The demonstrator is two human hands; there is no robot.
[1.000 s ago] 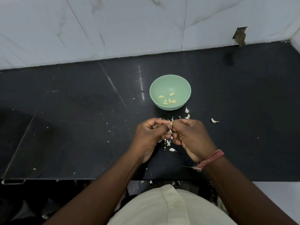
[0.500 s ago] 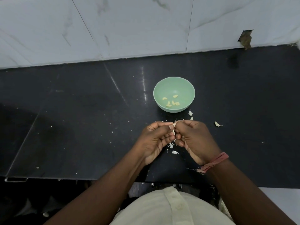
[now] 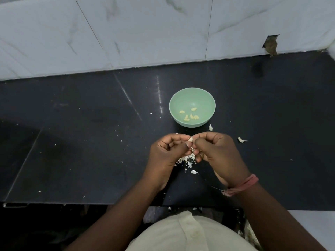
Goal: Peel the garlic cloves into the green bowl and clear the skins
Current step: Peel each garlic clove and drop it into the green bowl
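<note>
A green bowl (image 3: pixel 192 98) stands on the black counter just beyond my hands, with several peeled yellowish cloves (image 3: pixel 189 115) in its bottom. My left hand (image 3: pixel 165 153) and my right hand (image 3: pixel 217 153) meet in front of it, fingers curled, pinching one small garlic clove (image 3: pixel 190 139) between their fingertips. Most of the clove is hidden by my fingers. A heap of white skins (image 3: pixel 186 159) lies on the counter right under my hands.
Two loose pale garlic pieces lie on the counter (image 3: pixel 90 142), one (image 3: pixel 210 127) beside the bowl and one (image 3: pixel 242 140) further right. Small skin flecks are scattered about. A white marble wall (image 3: pixel 145 33) backs the counter; its front edge runs below my wrists.
My hands stay together on the clove, and the fingers have shifted slightly as they work at it. The view has tilted a little, so the bowl sits lower in the frame.
</note>
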